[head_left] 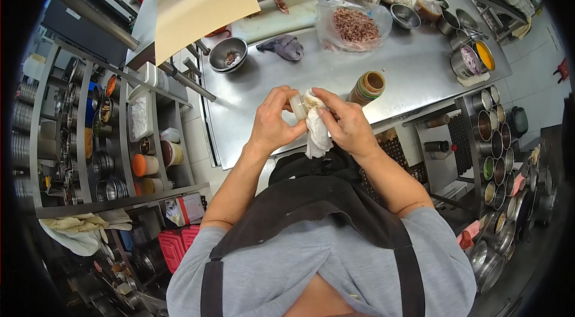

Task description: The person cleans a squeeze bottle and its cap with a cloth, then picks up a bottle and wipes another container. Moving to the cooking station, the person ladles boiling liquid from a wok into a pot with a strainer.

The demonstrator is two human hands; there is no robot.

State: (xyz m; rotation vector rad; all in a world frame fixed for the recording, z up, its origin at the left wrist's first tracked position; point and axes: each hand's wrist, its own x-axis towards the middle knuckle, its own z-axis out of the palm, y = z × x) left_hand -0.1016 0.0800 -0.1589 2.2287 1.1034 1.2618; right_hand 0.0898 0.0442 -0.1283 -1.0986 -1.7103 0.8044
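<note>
My left hand (273,118) grips a whitish translucent plastic cap (297,107) between thumb and fingers, in front of my apron. In my right hand (346,120) is a crumpled white cloth (318,131), pressed against the cap; whether it is cloth or paper towel is hard to tell. Close beyond the right hand, an uncapped bottle (366,88) with brown contents stands on the steel table (263,92).
Across the table are a metal bowl (228,55), a dark crumpled cloth (284,47), a bag of chopped meat (353,26) and a cutting board (299,14). Pots (466,62) stand at the right end. A shelf rack (126,155) is on the left.
</note>
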